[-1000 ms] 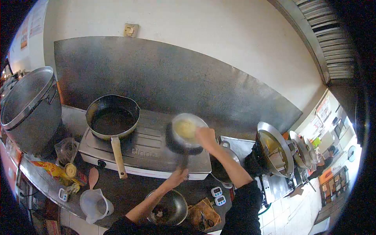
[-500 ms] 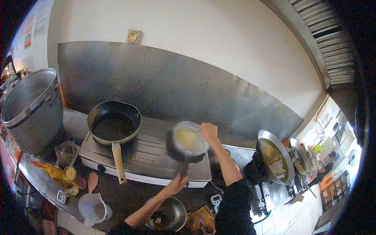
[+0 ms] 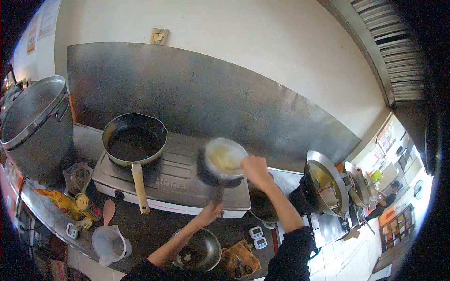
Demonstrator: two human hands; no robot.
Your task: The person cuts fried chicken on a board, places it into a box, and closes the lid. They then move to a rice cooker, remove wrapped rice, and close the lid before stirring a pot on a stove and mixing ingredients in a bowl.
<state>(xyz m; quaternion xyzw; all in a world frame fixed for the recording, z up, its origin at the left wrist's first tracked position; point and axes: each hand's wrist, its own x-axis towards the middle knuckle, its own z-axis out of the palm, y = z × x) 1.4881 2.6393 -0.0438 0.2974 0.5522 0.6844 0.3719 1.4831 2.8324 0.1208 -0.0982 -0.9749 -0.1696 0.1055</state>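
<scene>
My left hand (image 3: pixel 209 215) is wrapped round the dark handle of a small saucepan (image 3: pixel 203 171), which sits on the right burner of the stove (image 3: pixel 176 199). Pale yellow food (image 3: pixel 219 157) lies inside the pan, smeared by motion. Over the pan's right rim, my right hand (image 3: pixel 255 169) is closed in a fist; a thin pale shape runs from it into the food, too blurred to make out. Below my left forearm stands a metal bowl (image 3: pixel 213 248) with some dark bits in it. A black frying pan (image 3: pixel 133 140) with a wooden handle rests on the left burner.
A tall stockpot (image 3: pixel 35 140) stands far left. Along the counter are a plastic jug (image 3: pixel 105 243), a wooden spoon (image 3: pixel 108 210), a can (image 3: pixel 84 203), two timers (image 3: pixel 258 238), and scissors (image 3: pixel 242 268) on a brown cloth (image 3: pixel 248 255). Woks (image 3: pixel 344 192) stand right; another person (image 3: pixel 390 199) is beyond.
My right hand has moved down and slightly right along the pan's rim. The left hand keeps hold of the handle. The whole view has shifted slightly, showing a second timer.
</scene>
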